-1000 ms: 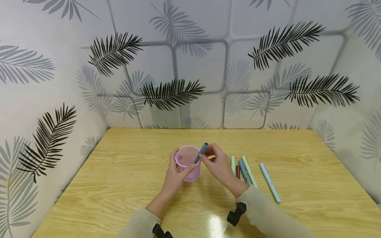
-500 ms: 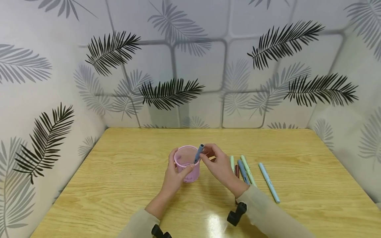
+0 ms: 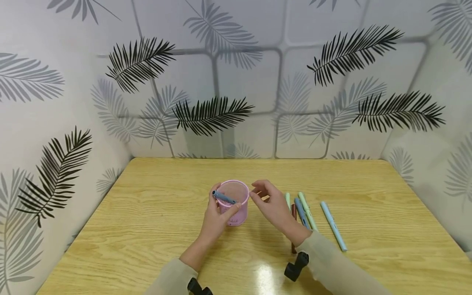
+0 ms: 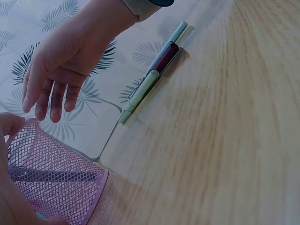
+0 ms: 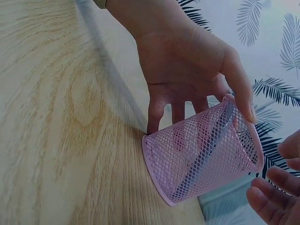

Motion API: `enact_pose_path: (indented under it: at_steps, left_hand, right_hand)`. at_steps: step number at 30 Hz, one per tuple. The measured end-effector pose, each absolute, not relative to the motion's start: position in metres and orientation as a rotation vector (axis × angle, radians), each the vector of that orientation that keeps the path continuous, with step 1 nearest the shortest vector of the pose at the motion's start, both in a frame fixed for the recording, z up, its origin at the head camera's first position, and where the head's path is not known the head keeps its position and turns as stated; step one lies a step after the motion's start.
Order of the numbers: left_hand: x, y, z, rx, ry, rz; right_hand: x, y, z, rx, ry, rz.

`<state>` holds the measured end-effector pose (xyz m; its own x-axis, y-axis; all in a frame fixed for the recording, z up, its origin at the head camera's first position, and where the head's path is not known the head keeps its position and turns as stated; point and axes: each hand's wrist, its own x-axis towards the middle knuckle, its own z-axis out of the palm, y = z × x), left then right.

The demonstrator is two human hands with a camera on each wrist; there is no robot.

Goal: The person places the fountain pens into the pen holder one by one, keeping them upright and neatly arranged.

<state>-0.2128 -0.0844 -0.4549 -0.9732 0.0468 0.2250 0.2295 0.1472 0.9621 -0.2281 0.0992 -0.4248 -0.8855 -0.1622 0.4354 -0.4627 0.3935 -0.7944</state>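
Observation:
My left hand (image 3: 216, 220) grips a pink mesh pen holder (image 3: 239, 216), fingers round its far left side and thumb at the near rim. Inside it leans a blue pen (image 3: 224, 198), its upper end tipped over the left rim beside my left fingers. Through the mesh in the right wrist view, the pen (image 5: 206, 147) slants down to the base of the holder. My right hand (image 3: 272, 207) hovers just right of the rim with loosely bent fingers and nothing between them. The left wrist view shows its fingers apart from the holder.
On the wooden table right of the right hand lie a dark red pen (image 3: 293, 211), a blue pen (image 3: 302, 213), two light green pens (image 3: 308, 209) and, farther right, a light blue pen (image 3: 333, 226). The right forearm partly covers some of them. A leaf-patterned wall (image 3: 250, 135) stands behind.
The blue pen has left my right fingers and tipped from the holder's right side to its left rim. My right hand has drawn slightly rightward, while the left hand keeps its hold.

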Motion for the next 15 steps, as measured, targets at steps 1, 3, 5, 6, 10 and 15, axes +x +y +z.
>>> enact_pose_path:
  at_steps: [1,3,5,6,10,15]
  left_hand:
    - [-0.213,-0.084,-0.455,-0.276,-2.269,-1.944]
    - [-0.212,-0.084,-0.455,-0.266,-2.28,-1.936]
    - [-0.212,-0.084,-0.454,-0.266,-2.28,-1.937]
    - [-0.212,-0.084,-0.454,-0.263,-2.279,-1.938]
    - [-0.213,-0.084,-0.455,-0.254,-2.279,-1.949]
    - [-0.215,-0.085,-0.456,-0.243,-2.273,-1.964]
  right_hand:
    - [-0.228,0.101,-0.424,0.548,-2.37,1.488]
    - [-0.227,0.104,-0.425,0.547,-2.373,1.481]
    - [-0.226,0.107,-0.425,0.538,-2.378,1.472]
    - [-0.226,0.109,-0.425,0.531,-2.379,1.471]
    - [-0.226,0.117,-0.426,0.508,-2.374,1.453]
    - [-0.225,0.128,-0.428,0.484,-2.371,1.488]
